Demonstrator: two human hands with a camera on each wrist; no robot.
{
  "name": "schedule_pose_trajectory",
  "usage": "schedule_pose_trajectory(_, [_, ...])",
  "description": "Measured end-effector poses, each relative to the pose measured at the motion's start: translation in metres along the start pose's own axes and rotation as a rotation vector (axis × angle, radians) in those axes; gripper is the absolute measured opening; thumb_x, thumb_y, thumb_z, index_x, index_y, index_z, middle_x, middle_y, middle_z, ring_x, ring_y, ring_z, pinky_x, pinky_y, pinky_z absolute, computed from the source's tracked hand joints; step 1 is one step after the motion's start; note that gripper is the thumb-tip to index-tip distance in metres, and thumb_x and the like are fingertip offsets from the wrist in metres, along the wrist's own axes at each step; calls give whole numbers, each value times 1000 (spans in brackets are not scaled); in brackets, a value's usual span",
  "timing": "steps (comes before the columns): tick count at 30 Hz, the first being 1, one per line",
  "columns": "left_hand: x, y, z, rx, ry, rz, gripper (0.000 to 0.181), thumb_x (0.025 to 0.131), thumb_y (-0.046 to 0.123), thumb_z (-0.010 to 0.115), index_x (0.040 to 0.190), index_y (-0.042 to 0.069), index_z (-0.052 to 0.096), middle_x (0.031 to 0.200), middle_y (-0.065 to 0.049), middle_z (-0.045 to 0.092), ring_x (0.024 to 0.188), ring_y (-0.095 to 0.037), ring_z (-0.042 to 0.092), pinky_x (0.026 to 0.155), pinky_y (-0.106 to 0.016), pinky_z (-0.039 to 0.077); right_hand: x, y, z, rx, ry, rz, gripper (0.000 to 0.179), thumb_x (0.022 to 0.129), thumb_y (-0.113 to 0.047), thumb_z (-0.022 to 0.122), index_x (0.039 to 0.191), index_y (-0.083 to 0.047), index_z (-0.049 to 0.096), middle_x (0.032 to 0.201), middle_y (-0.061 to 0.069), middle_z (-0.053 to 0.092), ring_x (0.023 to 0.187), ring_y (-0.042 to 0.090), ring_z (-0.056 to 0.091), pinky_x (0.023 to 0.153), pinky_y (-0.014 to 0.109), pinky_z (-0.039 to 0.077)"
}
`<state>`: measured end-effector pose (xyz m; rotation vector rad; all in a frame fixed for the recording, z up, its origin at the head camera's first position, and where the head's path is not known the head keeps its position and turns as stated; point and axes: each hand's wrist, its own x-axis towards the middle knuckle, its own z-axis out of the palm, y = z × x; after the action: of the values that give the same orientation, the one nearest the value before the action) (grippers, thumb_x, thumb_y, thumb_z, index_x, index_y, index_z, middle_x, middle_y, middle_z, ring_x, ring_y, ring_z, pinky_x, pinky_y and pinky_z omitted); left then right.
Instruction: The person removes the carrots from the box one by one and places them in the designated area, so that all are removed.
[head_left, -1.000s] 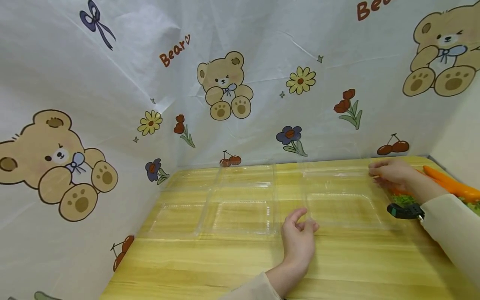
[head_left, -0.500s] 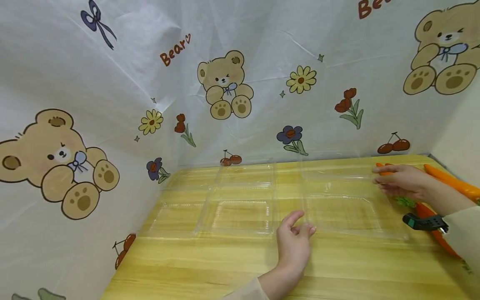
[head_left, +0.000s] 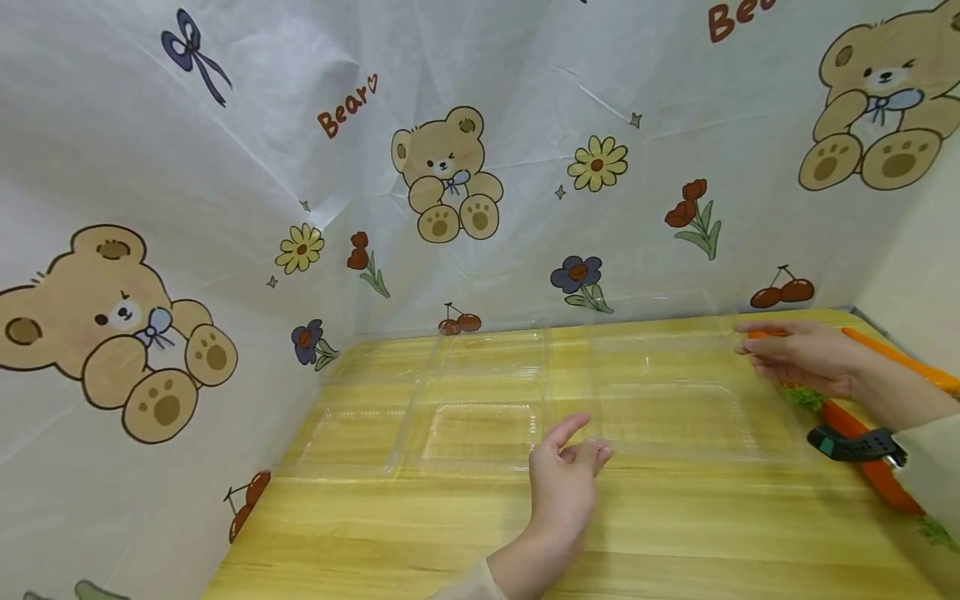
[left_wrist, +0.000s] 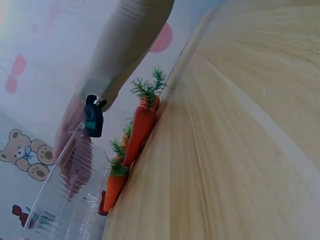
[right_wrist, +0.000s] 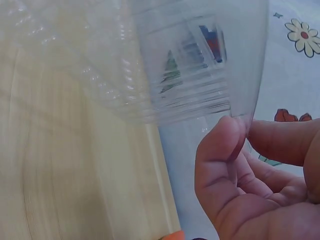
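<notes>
A clear plastic container (head_left: 675,417) is held over the wooden table, toward its right half. My right hand (head_left: 810,358) pinches its rim at the right side, thumb and index finger meeting on the lip in the right wrist view. At the container's front left corner, my left hand (head_left: 562,483) pinches the edge between thumb and fingers. Two more clear plastic containers sit side by side to the left: a middle one (head_left: 483,404) and a far left one (head_left: 352,417).
Orange carrots (left_wrist: 142,127) with green tops lie along the table's right side, partly behind my right arm. A patterned bear sheet (head_left: 525,167) hangs behind and left of the wooden table (head_left: 420,533).
The container first shifted slightly right, lower and toward me, then back left. Both hands moved with it. More of the carrots shows beside the right wrist than one second ago.
</notes>
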<state>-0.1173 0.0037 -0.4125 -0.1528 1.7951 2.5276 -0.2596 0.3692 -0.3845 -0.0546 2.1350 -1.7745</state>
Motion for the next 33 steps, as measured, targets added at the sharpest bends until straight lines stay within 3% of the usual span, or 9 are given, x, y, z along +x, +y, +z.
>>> schedule_pose_trajectory(3, [2, 8, -9, 11, -9, 4, 34, 97, -4, 63, 129, 4, 65, 106, -21, 66, 95, -25, 71, 91, -23, 59, 0, -4, 7, 23, -10, -37, 36, 109, -12, 50, 108, -45, 65, 107, -9, 71, 87, 11, 69, 81, 25, 62])
schedule_pose_trajectory(7, [5, 16, -25, 67, -47, 3, 35, 98, -3, 63, 132, 2, 64, 105, -21, 68, 95, -24, 72, 91, -23, 60, 4, -6, 18, 13, -32, -90, 40, 108, -9, 51, 108, -46, 65, 107, -9, 71, 87, 12, 69, 80, 25, 62])
schedule_pose_trajectory(9, [7, 21, -34, 103, -79, 8, 36, 98, -3, 62, 134, 0, 62, 108, -22, 68, 97, -23, 72, 92, -23, 59, 8, -6, 24, 22, -40, -106, 39, 108, -8, 52, 109, -44, 65, 107, -8, 71, 87, 12, 69, 80, 24, 62])
schedule_pose_trajectory(11, [9, 26, -43, 133, -113, 19, 37, 99, -2, 61, 136, -1, 60, 123, -21, 63, 100, -23, 71, 93, -23, 58, 12, -7, 31, 31, -54, -117, 36, 108, -8, 52, 111, -42, 63, 108, -8, 71, 87, 12, 69, 80, 24, 62])
schedule_pose_trajectory(15, [11, 32, -59, 184, -164, 38, 39, 100, -4, 59, 139, -4, 57, 155, -21, 41, 104, -22, 68, 95, -22, 57, 17, -7, 45, 77, -59, -113, 29, 107, -9, 53, 115, -36, 61, 107, -6, 71, 86, 11, 67, 79, 23, 61])
schedule_pose_trajectory(17, [11, 34, -65, 213, -177, 34, 40, 99, -4, 59, 139, -5, 58, 161, -19, 34, 103, -21, 68, 94, -22, 57, 19, -7, 51, 86, -59, -114, 25, 107, -10, 54, 118, -32, 59, 107, -5, 71, 85, 12, 67, 78, 23, 61])
schedule_pose_trajectory(23, [12, 36, -74, 252, -218, -22, 41, 97, -5, 61, 138, -6, 59, 155, -21, 41, 98, -20, 71, 93, -24, 59, 24, 3, 58, 20, -32, -90, 23, 107, -15, 56, 128, -23, 55, 105, -10, 72, 87, 10, 68, 79, 22, 61])
schedule_pose_trajectory(28, [11, 38, -77, 265, -257, -56, 42, 97, -5, 60, 139, -8, 56, 151, -25, 43, 101, -23, 71, 92, -24, 60, 26, 10, 60, -29, -26, -57, 52, 107, -15, 55, 153, 1, 35, 106, -9, 72, 88, 11, 68, 80, 22, 61])
schedule_pose_trajectory(33, [11, 41, -79, 298, -279, -74, 42, 98, -2, 61, 140, -6, 56, 153, -26, 41, 97, -22, 72, 77, -15, 58, 27, 12, 61, -52, -39, -53, 64, 108, -13, 54, 157, 12, 20, 108, -8, 71, 88, 11, 67, 81, 23, 61])
